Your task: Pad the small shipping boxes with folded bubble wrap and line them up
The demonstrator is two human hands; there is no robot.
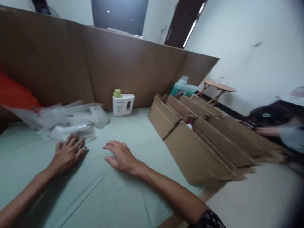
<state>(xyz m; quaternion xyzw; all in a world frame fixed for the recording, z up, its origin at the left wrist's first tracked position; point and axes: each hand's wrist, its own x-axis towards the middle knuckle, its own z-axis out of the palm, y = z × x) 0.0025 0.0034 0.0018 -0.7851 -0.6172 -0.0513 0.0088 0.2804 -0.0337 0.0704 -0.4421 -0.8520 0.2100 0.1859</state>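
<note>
At the far left an orange-red item (pixel 16 90), cut off by the frame, lies against the brown cardboard panel (pixel 133 60) standing along the back of a pale green cloth-covered surface (pixel 99 190). Beside it is a crumpled heap of clear plastic bags (pixel 71 118), its layers hard to make out. The left hand (pixel 67 153) is open at the heap's near edge, fingers spread; whether they touch the plastic is unclear. Near the panel stands a white handled bottle (pixel 123 109) with a lime-green cap, its small print too blurred to read. The right hand (pixel 122 158), nearer, has fingers loosely curved and thumb apart over the cloth. Rightward, a divided cardboard box (pixel 190 152) partly hides a jug of teal liquid (pixel 177 90), its label illegible. Beyond are a dark door (pixel 181 22), a wooden stool (pixel 219 85), a pale wall (pixel 261 63) and another person's blurred arm (pixel 269 130).
</note>
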